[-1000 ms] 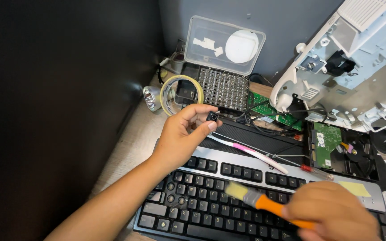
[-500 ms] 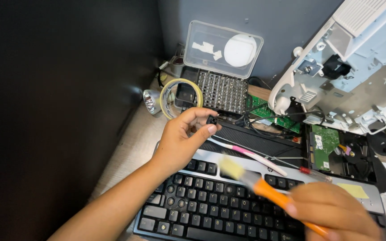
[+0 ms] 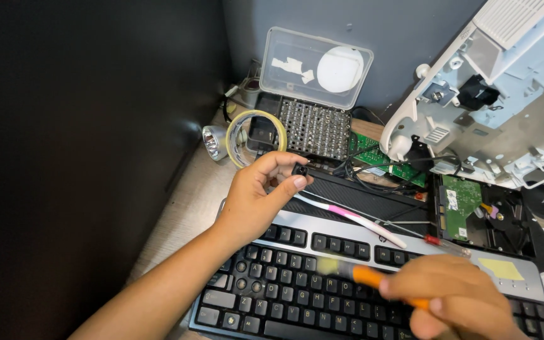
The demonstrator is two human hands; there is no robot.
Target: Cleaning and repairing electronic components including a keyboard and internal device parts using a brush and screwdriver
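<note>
The left hand (image 3: pixel 256 201) is pinched shut on a small black key cap (image 3: pixel 299 169), held between thumb and fingertips just above the top edge of the keyboard (image 3: pixel 322 277). The cap looks light, stiff and smooth, so it should slip easily; the hold on its side walls, as the fingers have it, seems the safest, since any thin clips underneath would be the part most likely to snap.

The right hand (image 3: pixel 454 302) is clenched round the orange handle of a small brush (image 3: pixel 363 275), whose pale bristles point left over the upper rows of keys. The brush is blurred, so I cannot say whether the bristles touch the keys. It looks light, with a stiff handle and soft bristles; the grip sits near the back of the handle.

Beyond the left hand's fingertips stand a roll of clear tape (image 3: pixel 256 135) and, further on, an open case of screwdriver bits (image 3: pixel 313 129) with its clear lid up. Between the two hands, a pink and white toothbrush (image 3: pixel 354 220) lies slanted along the keyboard's top edge. Beyond the right hand sit a bare hard drive (image 3: pixel 483 211) and a white, stripped-down machine housing (image 3: pixel 498 107).
</note>
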